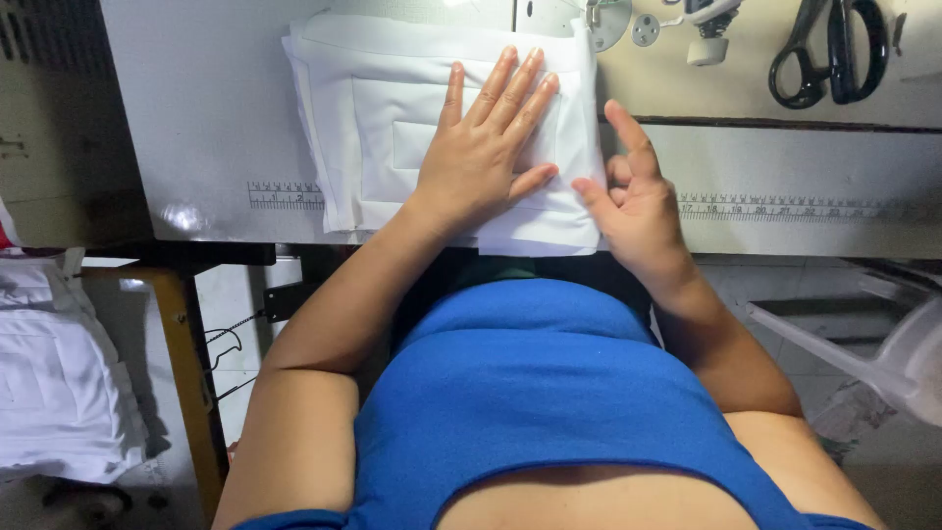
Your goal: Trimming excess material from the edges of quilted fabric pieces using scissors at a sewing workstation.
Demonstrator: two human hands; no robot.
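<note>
Nearest the body, the right hand [636,201] sits at the near right corner of the folded white fabric piece [392,128], which lies flat on the counter [196,108]. The thumb and the curled fingers of this hand pinch the fabric's right edge close to that corner, while the index finger points up and away from the body, free of the cloth. Just to its left and slightly farther out, the left hand [481,147] lies palm down on the fabric with its fingers spread and flat, pressing the layers against the counter; its fingertips point away and a little to the right. The fabric therefore lies directly under the left hand and immediately left of the right hand, so the left hand is the closer of the two to the fabric's middle. The piece is roughly rectangular, with its long axis running left to right across the counter; stitched rectangular outlines show on its top face, one inside the other. Its near right corner overhangs the counter's front edge between the two wrists. Its far edge reaches toward the sewing machine [599,20], beyond the fingertips of the left hand. Farther still, beyond and to the right of the right hand, black-handled scissors [829,49] lie well apart from both hands.
</note>
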